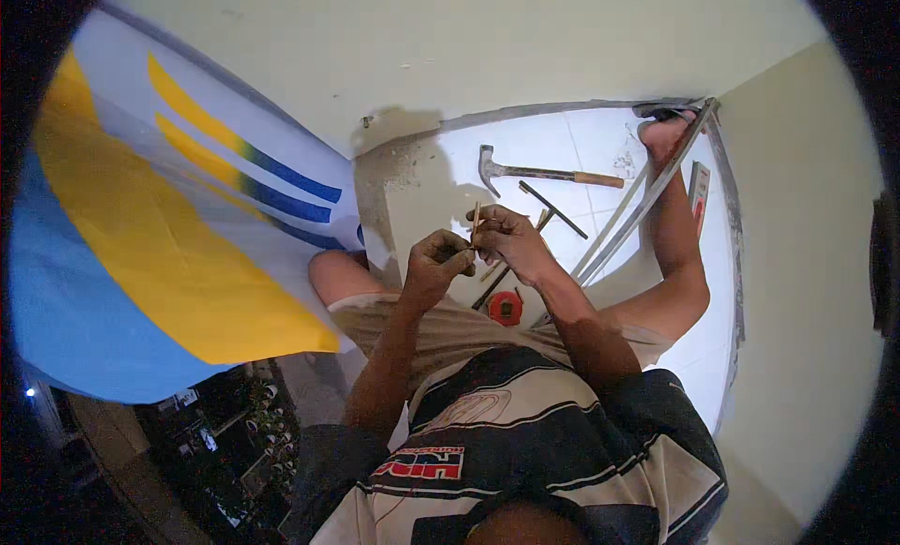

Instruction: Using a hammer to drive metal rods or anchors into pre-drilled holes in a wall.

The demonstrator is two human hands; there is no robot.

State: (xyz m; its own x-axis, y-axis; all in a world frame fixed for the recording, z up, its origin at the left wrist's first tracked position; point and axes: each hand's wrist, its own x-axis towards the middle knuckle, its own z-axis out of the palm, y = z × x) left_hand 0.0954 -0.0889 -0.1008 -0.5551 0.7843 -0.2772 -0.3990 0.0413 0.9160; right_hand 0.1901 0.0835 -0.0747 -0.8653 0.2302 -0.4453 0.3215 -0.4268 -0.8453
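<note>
A short, thin light-brown stick [476, 215] stands up between my two hands in front of my lap. My right hand [514, 243] is closed in a pinch on it. The thumb and fingers of my left hand [439, 267] are pressed together at the stick's lower end, beside the right fingertips; what they grip is hidden. Just below the hands lies a red tape measure [504, 308]. Beyond them, a claw hammer [553, 175] with a wooden handle end rests on the white tiles, close to a thin dark bar [555, 209].
Long metal strips [647, 203] lean across my right leg toward the far corner. A spirit level [699, 191] lies outside that leg. A blue, yellow and white banner [206, 226] hangs at the left. Cream walls [562, 48] rise ahead and at the right.
</note>
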